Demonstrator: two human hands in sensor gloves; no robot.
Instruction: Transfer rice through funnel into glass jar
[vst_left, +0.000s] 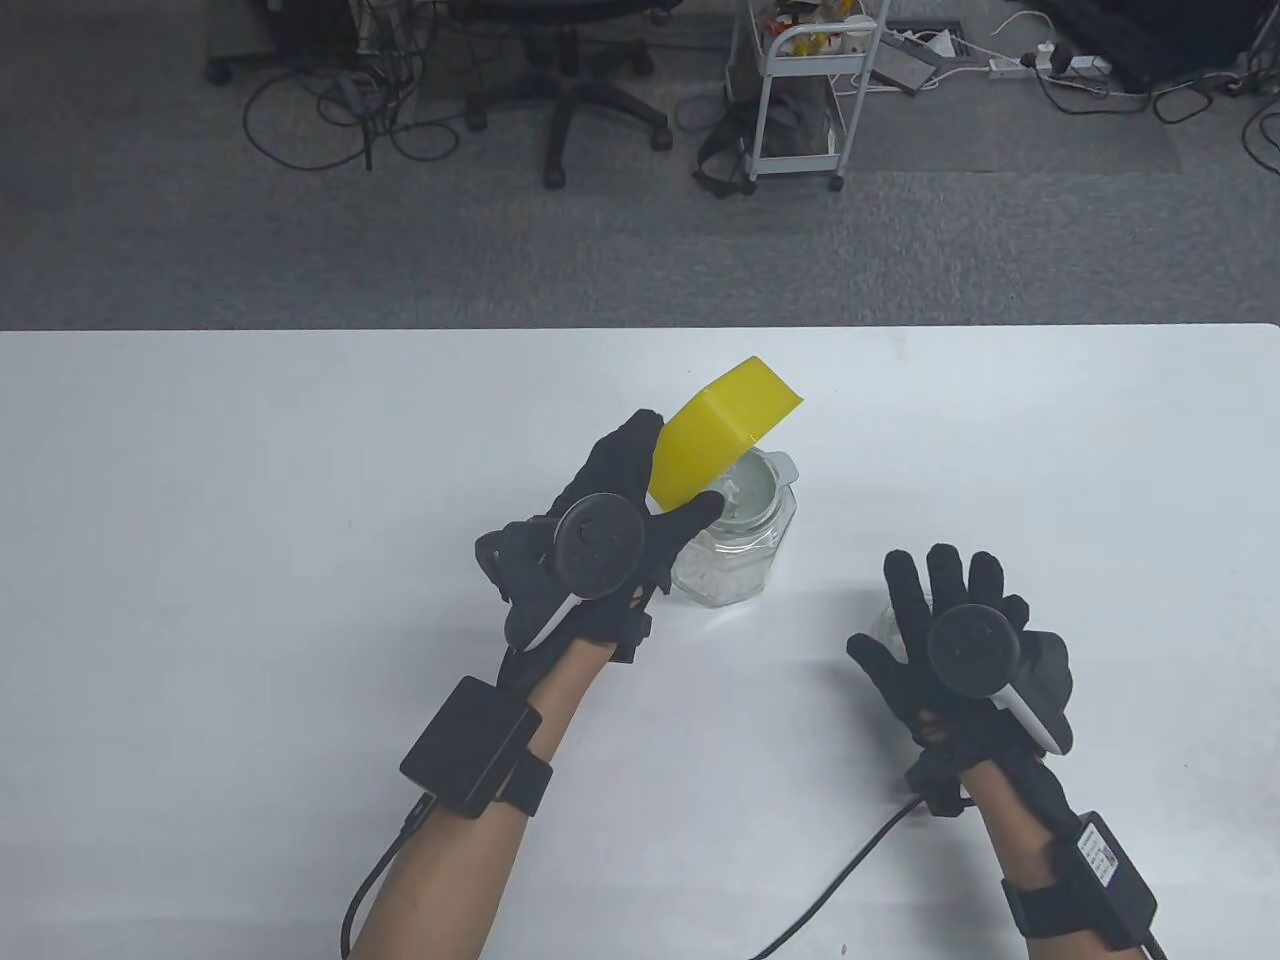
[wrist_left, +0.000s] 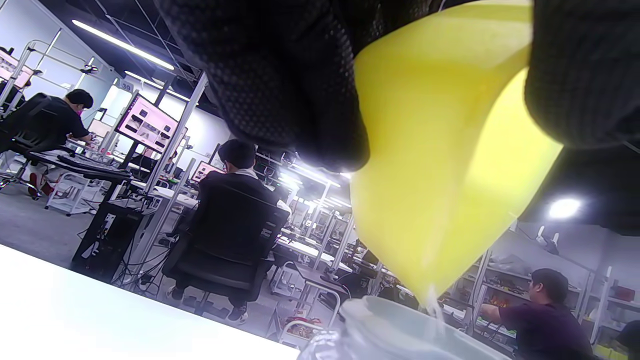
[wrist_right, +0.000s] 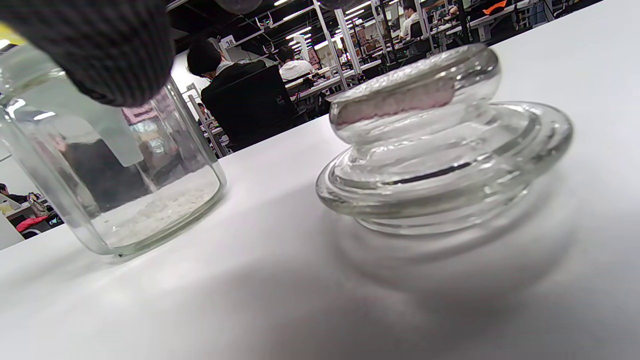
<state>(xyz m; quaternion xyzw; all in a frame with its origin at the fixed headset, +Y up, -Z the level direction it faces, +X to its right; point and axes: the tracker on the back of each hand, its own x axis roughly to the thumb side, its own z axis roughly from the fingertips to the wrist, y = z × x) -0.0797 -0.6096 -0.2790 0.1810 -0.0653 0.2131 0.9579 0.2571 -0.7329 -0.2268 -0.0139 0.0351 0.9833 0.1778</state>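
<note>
My left hand (vst_left: 640, 480) grips a yellow container (vst_left: 715, 435), tilted over a pale funnel (vst_left: 755, 487) that sits in the mouth of a glass jar (vst_left: 730, 560). In the left wrist view rice trickles from the yellow container (wrist_left: 450, 165) into the funnel (wrist_left: 395, 325). The jar (wrist_right: 115, 200) holds a thin layer of rice at its bottom. My right hand (vst_left: 935, 600) lies flat with fingers spread on the table, over the glass lid (wrist_right: 440, 145), which rests on the table with its knob up.
The white table (vst_left: 250, 500) spreads wide on both sides. Cables run from both wrists toward the table's near edge. Beyond the far edge are an office chair (vst_left: 570, 90) and a white cart (vst_left: 800, 90) on the floor.
</note>
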